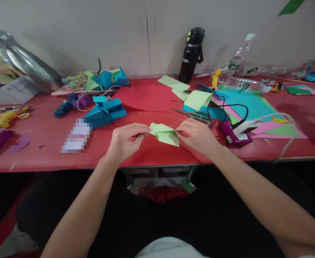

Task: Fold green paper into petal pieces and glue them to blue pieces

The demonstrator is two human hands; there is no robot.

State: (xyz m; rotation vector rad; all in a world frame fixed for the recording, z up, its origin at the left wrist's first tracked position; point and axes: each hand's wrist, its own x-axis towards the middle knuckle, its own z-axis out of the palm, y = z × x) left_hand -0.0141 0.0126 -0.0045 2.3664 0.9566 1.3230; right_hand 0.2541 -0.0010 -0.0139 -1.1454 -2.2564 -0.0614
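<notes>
A small folded piece of light green paper (165,134) is held up between my two hands, just above the front part of the red table (49,157). My left hand (127,139) pinches its left end between thumb and fingers. At the right end, my right hand (196,136) grips the paper in the same way. Grey scissors (193,115) lie behind my right hand. Blue folded paper (106,111) rests beyond my left hand.
Red paper (146,95) lies behind my hands. A black bottle (191,55) stands against the wall. On the right are a purple power socket (234,135) with cables and coloured sheets (251,104). A silver flask (28,61) leans at the far left.
</notes>
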